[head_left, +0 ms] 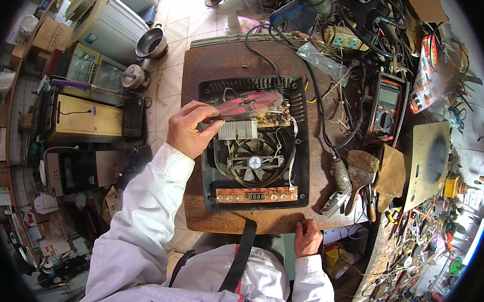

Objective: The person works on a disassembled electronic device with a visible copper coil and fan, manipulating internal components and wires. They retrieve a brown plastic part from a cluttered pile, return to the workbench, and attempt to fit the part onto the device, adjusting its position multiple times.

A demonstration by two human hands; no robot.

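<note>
Left hand [192,130] in a near-closed pinch, fingertips on the near-left end of a red disc [250,105], probably a coil; thumb just below, close to the heatsink [240,130]. Disc sits tilted over the upper half of the black casing [303,177], which lies open on the bench [194,219]. Heatsink stands inside the casing's left half, below the disc. Fan [254,162] at the casing's middle, uncovered; display strip [257,196] along its near edge. Circuit board [273,118] partly hidden under the disc, toward the casing's upper right. White ribbon lead [292,165] runs down the casing's right side. Right hand [307,238] at the bench edge, below the casing's near-right corner, fingers loosely curled; nothing seen in it, can't tell what the palm hides. Right of the casing: brush [362,168], then multimeter [387,107] higher up, gold panel [429,162] farthest out.

Step in hand, my reading: holding the disc off the parts beneath. Next move calls for a steady pinch, level handling, and care over the leads.
</note>
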